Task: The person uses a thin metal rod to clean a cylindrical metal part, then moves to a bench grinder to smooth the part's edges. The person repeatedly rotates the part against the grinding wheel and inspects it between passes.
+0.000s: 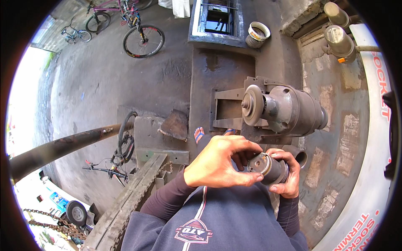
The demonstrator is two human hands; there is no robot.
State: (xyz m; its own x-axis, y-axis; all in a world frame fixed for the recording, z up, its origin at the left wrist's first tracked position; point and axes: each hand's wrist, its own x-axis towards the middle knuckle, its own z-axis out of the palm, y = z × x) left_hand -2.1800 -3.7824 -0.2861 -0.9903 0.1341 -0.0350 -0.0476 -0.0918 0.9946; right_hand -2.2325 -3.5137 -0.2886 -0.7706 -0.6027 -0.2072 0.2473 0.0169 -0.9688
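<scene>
Both hands grip a dark metal cylinder point(270, 169) with a flat round end face, held low in front of my body. My left hand point(222, 163) has its thumb on the edge of the face and its fingers curled over the top. My right hand point(287, 180) wraps round the cylinder's right side. Beyond my hands a grey electric motor point(293, 111) with a round disc point(253, 104) on its shaft rests on a steel bracket point(228, 94). An open pipe end point(300, 160) lies just behind my right hand.
Bicycles point(144, 42) stand at upper left, another point(119, 175) at lower left. A long pipe point(63, 146), a wooden beam point(117, 201) and chains point(54, 226) are to my left. A bucket point(257, 34) and metal cylinders point(339, 44) sit at the back; a printed board point(364, 209) borders the right.
</scene>
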